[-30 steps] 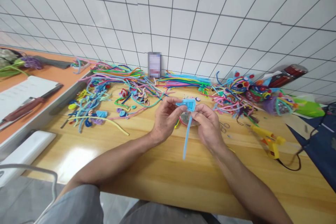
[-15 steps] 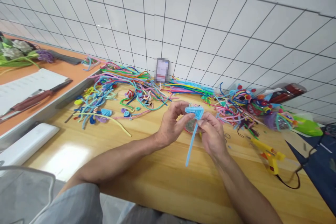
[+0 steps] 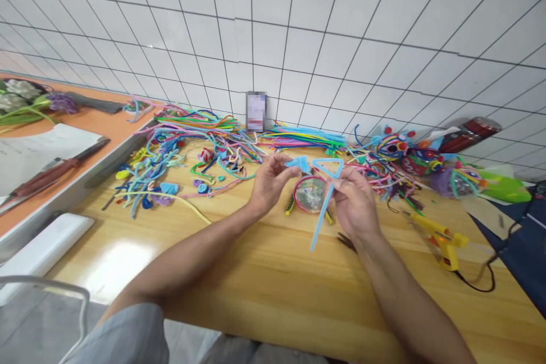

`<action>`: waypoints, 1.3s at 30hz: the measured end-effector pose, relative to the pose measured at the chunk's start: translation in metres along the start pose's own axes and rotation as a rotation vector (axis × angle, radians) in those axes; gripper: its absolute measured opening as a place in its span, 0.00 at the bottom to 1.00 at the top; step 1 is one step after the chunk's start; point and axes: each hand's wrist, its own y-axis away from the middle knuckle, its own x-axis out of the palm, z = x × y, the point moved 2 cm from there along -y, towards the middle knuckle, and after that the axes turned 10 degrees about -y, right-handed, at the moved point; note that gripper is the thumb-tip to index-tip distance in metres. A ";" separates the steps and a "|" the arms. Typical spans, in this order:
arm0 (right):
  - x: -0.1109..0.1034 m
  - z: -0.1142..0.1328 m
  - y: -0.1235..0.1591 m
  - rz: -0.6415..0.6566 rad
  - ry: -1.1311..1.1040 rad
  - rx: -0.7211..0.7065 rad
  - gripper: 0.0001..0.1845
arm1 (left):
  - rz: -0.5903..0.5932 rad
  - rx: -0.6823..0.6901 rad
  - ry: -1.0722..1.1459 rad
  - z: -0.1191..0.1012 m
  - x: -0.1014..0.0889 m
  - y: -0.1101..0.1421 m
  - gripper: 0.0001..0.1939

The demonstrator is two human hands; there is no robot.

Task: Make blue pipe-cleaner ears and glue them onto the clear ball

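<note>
The left hand [image 3: 269,186] pinches a small wound blue piece [image 3: 300,164] between thumb and fingers, while the right hand [image 3: 355,203] pinches a light blue fuzzy stem [image 3: 323,216] just under its triangular bend, its loose tail hanging down. Both are held above the table, the piece just beside the triangle; whether they touch is hard to tell. The right thumb hides where the stem meets itself, so if nothing fastens it there, a loosened pinch could let the triangle spring open. Squeezing the wound piece too hard could flatten its rows or make them slip. The tail dangles over the round red-rimmed dish [image 3: 296,194] and near the yellow-and-black handles [image 3: 290,205], so a low sweep could snag it. Dark scissor-like tips [image 3: 346,242] lie close by the right wrist and might prick it if the arm drops. Farther right, the yellow glue gun [image 3: 443,239] shows an orange glow; if it is hot, reaching that way or catching its cord [image 3: 473,290] could burn skin or drag it over.
</note>
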 end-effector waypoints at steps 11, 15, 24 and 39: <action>-0.008 0.006 -0.013 0.097 0.142 0.084 0.07 | 0.096 -0.117 -0.470 0.013 -0.034 -0.049 0.11; -0.007 -0.002 -0.011 0.165 0.202 0.160 0.08 | 0.520 -0.374 -0.116 -0.013 -0.020 -0.035 0.25; 0.000 0.002 -0.004 0.212 0.283 0.189 0.08 | 0.810 -0.536 0.166 -0.034 -0.007 -0.020 0.25; 0.007 0.036 0.013 0.260 0.194 0.064 0.07 | 0.329 0.783 -0.512 -0.078 -0.004 0.022 0.22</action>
